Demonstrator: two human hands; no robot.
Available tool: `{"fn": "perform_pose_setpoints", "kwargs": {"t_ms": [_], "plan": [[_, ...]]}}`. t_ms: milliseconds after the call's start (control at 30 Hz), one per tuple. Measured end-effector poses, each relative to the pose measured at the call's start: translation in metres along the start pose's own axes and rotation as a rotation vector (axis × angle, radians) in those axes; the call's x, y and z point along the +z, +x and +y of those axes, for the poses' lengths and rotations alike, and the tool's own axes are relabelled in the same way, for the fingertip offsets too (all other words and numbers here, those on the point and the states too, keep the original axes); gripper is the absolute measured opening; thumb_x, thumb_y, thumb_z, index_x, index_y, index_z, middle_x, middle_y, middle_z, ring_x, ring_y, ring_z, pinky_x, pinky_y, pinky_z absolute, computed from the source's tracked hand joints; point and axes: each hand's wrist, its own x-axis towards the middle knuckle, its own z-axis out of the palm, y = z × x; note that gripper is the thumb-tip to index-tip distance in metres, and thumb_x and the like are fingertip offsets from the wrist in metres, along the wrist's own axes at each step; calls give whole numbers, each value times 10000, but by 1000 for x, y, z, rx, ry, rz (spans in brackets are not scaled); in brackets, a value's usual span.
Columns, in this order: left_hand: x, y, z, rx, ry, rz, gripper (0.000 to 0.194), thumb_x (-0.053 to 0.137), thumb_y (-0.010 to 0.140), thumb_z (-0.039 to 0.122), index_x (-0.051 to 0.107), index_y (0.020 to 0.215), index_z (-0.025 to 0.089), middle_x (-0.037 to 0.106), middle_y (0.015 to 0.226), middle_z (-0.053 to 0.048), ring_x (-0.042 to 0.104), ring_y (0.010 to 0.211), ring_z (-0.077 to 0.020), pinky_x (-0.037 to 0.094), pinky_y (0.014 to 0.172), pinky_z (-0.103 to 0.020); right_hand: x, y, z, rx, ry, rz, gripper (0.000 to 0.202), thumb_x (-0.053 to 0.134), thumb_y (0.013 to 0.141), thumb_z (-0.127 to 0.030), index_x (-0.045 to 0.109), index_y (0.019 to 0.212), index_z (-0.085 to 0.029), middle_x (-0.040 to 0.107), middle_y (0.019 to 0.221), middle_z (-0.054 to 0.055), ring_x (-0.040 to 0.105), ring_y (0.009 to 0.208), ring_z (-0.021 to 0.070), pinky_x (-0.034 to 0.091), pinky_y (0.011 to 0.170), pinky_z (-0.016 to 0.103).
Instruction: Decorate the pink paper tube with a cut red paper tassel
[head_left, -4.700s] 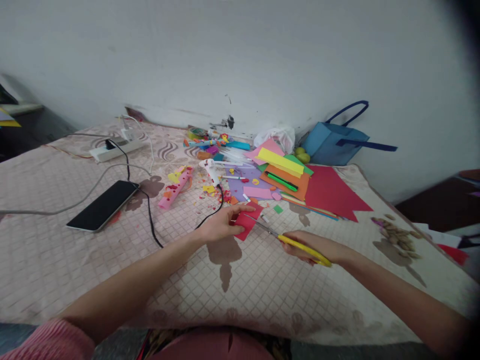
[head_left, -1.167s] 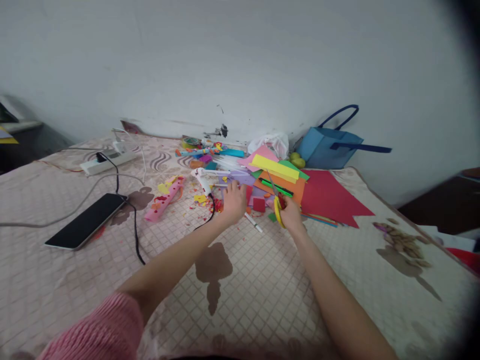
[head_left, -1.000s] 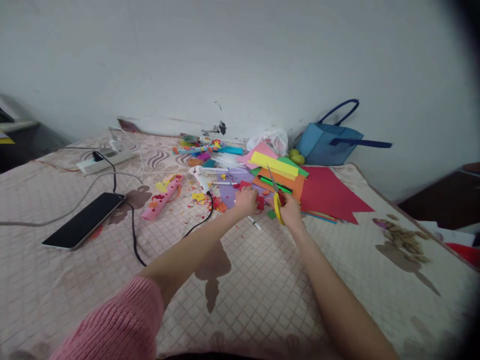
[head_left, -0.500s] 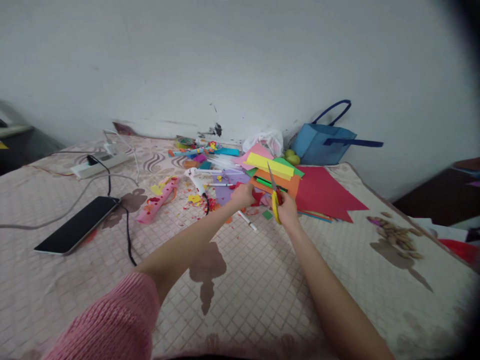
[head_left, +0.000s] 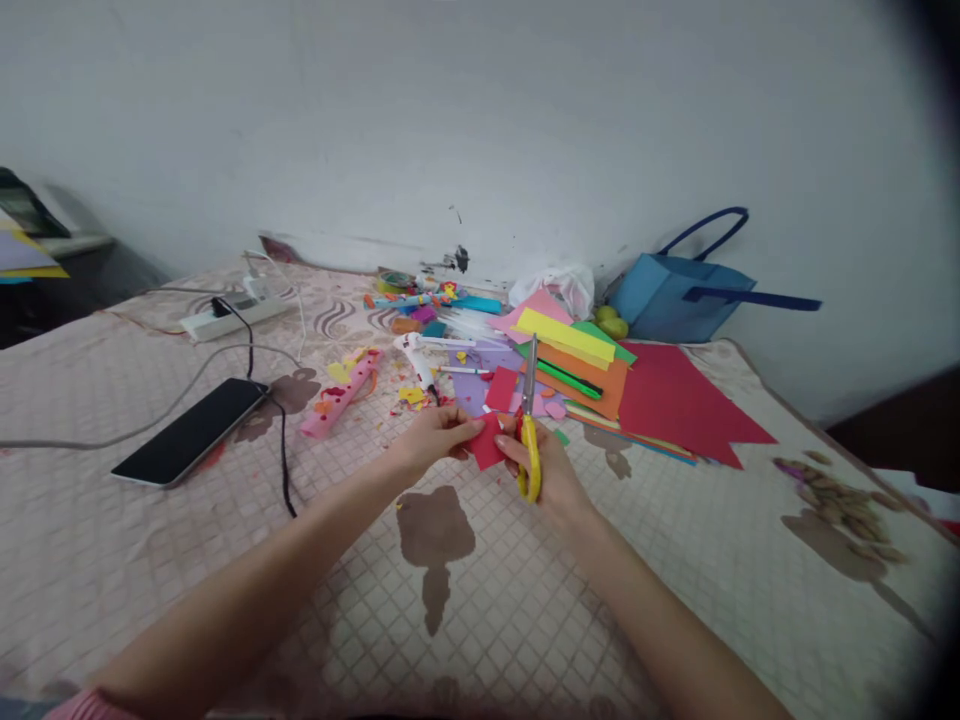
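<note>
A small piece of red paper (head_left: 487, 446) is pinched at its left edge by my left hand (head_left: 436, 438). My right hand (head_left: 556, 472) grips scissors (head_left: 530, 462) with yellow handles, blades pointing up and away from me. Its thumb and fingertips also touch the right side of the red piece. Just beyond the hands, a second red rectangle (head_left: 502, 387) lies on a purple sheet (head_left: 466, 392). A green utility knife (head_left: 570, 379) rests on orange paper (head_left: 613, 388) to the right.
A white glue gun (head_left: 414, 358) and a pink decorated tube (head_left: 341, 394) lie left of the paper scraps. Further left are a black tablet (head_left: 191, 432), cables and a power strip (head_left: 238, 317). Large red paper (head_left: 679, 395), a blue bag (head_left: 679, 297) and peanuts (head_left: 840, 505) are on the right.
Both hands have drawn back toward me and come together, with a red paper piece now plainly between them. The scissors came along in my right hand. The camera view has shifted slightly.
</note>
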Motion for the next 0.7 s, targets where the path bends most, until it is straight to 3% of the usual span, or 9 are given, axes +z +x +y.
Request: {"fn": "perform_pose_setpoints", "kwargs": {"t_ms": [333,533,700], "plan": [[-1,-17,-4,-79,-287,75,357,802,588,391,581,679,126,602,652,0,563,570,-81,481,592,-227,7,-7,7,41,67,-4,318,793,599,-297,533,749,-193,503,580,-77,422,449,49,323,413,175],[2,-18,-8,-103,-384,78,319,793,622,334,570,703,122,627,683,-10,612,606,-110,523,627,-258,8,-9,6,33,94,10,345,815,589,-313,531,744,-193,501,596,-76,421,453,45,310,412,171],[-3,-18,1,-67,-428,135,225,751,678,237,561,696,117,649,707,-30,637,630,-130,544,659,-289,3,-8,6,76,90,-70,311,747,689,-404,540,807,-204,508,609,-55,447,471,75,321,416,194]]}}
